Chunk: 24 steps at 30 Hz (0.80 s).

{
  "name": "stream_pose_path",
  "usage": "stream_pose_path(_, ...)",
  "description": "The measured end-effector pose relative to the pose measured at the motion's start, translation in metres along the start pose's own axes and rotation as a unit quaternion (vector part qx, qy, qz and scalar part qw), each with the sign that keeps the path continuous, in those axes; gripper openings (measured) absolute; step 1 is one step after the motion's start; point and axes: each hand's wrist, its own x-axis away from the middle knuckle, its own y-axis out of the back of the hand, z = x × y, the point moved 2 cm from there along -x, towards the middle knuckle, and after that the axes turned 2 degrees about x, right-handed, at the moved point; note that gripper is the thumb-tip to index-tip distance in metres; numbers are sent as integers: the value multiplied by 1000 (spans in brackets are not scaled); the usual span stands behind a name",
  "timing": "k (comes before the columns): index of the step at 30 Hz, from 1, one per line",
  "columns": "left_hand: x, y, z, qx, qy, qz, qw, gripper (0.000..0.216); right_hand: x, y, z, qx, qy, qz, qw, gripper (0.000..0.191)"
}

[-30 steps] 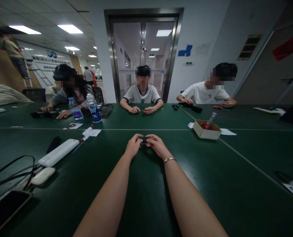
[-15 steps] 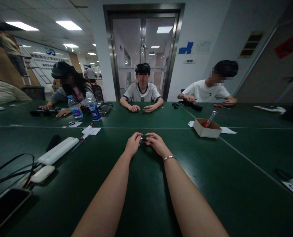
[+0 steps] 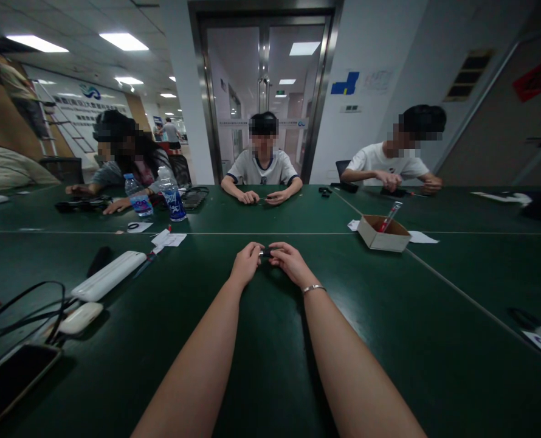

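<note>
Dark-green tabletop [image 3: 270, 371] spreads beneath the fingers, with an open cardboard box [image 3: 391, 243] beyond them to the right. Directly between the fingertips sits a small black piece [image 3: 265, 253], too small to identify: the left hand [image 3: 247, 264] pinches one end, the right hand [image 3: 290, 263] the other. Fine two-handed handling seems the step in hand; the next move probably calls for steady, matched pressure from both pinches.

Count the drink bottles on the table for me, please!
2. The blue-capped bottle stands left of center, on the far side of the green table; the pale-capped bottle stands just right of it. Others might be hidden.
</note>
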Motion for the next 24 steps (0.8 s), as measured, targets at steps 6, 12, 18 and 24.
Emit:
stream_pose_path(6, 1, 0, -4, 8, 1, -2, 1000, 24, 0, 0, 0, -1, 2, 0, 1000, 34)
stream_pose_path(12, 2, 0, -6, 19, 1, -4, 1000, 24, 0, 0, 1, 0, 0, -7, 1000, 33)
stream_pose_path(18, 0, 0, -3, 13, -1, 0, 1000, 28, 1, -1, 0, -2, 1, -9, 1000, 35)
stream_pose_path(24, 1, 0, -5, 18, -2, -3, 1000, 23, 1, 0, 0, 2, 4, -8, 1000, 35)
